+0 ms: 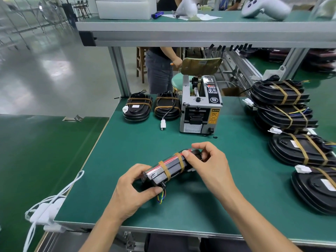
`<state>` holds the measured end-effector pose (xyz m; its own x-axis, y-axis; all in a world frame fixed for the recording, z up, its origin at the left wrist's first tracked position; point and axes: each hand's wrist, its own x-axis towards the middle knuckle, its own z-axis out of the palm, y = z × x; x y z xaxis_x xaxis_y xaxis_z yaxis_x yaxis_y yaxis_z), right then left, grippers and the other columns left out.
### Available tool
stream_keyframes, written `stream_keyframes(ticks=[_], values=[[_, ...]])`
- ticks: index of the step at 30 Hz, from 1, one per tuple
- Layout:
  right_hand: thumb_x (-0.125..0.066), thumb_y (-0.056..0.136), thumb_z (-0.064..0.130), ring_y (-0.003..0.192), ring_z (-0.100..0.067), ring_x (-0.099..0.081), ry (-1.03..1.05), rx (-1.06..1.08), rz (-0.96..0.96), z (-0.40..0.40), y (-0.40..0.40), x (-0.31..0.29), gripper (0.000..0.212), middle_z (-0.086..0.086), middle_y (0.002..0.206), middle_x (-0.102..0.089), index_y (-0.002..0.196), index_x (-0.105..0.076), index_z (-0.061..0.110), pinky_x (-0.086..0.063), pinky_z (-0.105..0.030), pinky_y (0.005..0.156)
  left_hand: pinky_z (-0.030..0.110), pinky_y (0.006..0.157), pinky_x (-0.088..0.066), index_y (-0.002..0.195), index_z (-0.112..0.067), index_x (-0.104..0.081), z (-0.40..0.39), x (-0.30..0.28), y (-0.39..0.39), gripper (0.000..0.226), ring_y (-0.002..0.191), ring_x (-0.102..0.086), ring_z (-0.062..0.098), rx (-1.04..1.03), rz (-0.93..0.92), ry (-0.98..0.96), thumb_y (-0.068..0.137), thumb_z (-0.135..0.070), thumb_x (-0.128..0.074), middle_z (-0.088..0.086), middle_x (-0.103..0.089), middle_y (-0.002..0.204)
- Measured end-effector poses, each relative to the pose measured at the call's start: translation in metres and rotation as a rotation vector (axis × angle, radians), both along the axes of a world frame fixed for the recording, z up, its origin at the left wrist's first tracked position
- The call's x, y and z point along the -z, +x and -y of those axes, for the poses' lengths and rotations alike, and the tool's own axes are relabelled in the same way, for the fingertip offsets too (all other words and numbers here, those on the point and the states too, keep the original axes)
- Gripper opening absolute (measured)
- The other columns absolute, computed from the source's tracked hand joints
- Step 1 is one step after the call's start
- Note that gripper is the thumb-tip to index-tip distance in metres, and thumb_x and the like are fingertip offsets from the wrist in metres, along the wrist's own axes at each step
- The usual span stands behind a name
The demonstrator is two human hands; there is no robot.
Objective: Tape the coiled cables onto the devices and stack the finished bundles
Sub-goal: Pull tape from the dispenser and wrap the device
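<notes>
Tape machine: a grey tape dispenser [200, 106] stands upright on the green tabletop [127, 179], straight beyond my hands and well apart from them.
Left of the machine: two black taped bundles [137, 109] [167, 107] lie side by side near the far edge; a white connector [163, 124] on a black lead trails from the one nearer the machine.
Right side: stacked bundles [280, 102], each black and crossed by two tan tape bands, run down the right edge of the tabletop; nearer me two more taped bundles [298, 150] [316, 190] lie flat there.
Left edge: a white cable [54, 197] and a white block hang off the tabletop's near left corner.
Beyond the bench: another person [160, 70] stands behind the frame, beside a stool with a green seat [177, 81].
Shelf above: a shelf [200, 22] carries white foam blocks and white handheld parts.
Left hand: my left hand [131, 191] grips the near end of the device [169, 168], thumb curled along its end face, fingers wrapped behind.
Right hand: my right hand [207, 160] pinches the far end, thumb tip pressed on the top edge just beside a tape band, fingers curled over.
Device: tilted up on its edge between both hands, over the middle of the tabletop, with two tan tape bands [164, 170] round it and coloured wires [161, 198] hanging from the near end.
</notes>
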<state>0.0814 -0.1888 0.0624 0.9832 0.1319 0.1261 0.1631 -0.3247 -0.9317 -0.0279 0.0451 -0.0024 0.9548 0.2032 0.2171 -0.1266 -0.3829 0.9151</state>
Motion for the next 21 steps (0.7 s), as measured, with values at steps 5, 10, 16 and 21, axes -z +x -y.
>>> stream_keyframes(ticks=[5, 10, 16, 21], values=[[-0.083, 0.075, 0.059, 0.069, -0.004, -0.051, -0.073, -0.013, 0.012, 0.002, 0.000, 0.000, 0.036, 0.013, 0.076, -0.049, 0.100, -0.068, 0.038, -0.040, -0.017, 0.064, 0.060, 0.095, -0.054, 0.119, -0.026, -0.073, 0.000, -0.002, 0.000, 0.056, 0.105, -0.070, 0.031, 0.005, -0.005, -0.004, 0.075, -0.055, -0.092, 0.007, -0.072, 0.111], [-0.067, 0.092, 0.058, 0.059, -0.005, -0.039, 0.049, -0.072, -0.006, 0.005, 0.024, -0.017, 0.040, 0.014, 0.063, -0.045, 0.075, -0.068, 0.022, -0.035, -0.015, 0.057, 0.059, 0.096, -0.055, 0.116, -0.029, -0.074, 0.002, -0.004, -0.001, 0.049, 0.104, -0.071, 0.030, 0.004, -0.008, -0.028, 0.075, -0.047, -0.093, 0.005, -0.072, 0.110], [-0.063, 0.088, 0.014, 0.070, -0.014, -0.049, 0.163, 0.284, -0.097, -0.023, 0.091, -0.028, 0.017, -0.001, 0.068, -0.064, 0.082, -0.076, 0.005, -0.047, -0.031, 0.071, 0.059, 0.096, -0.054, 0.115, -0.031, -0.074, 0.002, -0.005, -0.001, 0.050, 0.105, -0.071, 0.030, 0.005, -0.002, -0.027, 0.074, -0.053, -0.093, 0.005, -0.072, 0.111], [-0.057, 0.084, 0.009, 0.068, -0.016, -0.043, 0.091, 0.375, -0.132, -0.040, 0.109, -0.020, 0.019, -0.031, 0.086, -0.063, 0.089, -0.070, -0.004, -0.040, -0.030, 0.064, 0.060, 0.095, -0.054, 0.114, -0.030, -0.074, 0.003, -0.006, -0.001, 0.050, 0.105, -0.070, 0.031, 0.005, 0.002, -0.022, 0.074, -0.053, -0.094, 0.005, -0.072, 0.111]])
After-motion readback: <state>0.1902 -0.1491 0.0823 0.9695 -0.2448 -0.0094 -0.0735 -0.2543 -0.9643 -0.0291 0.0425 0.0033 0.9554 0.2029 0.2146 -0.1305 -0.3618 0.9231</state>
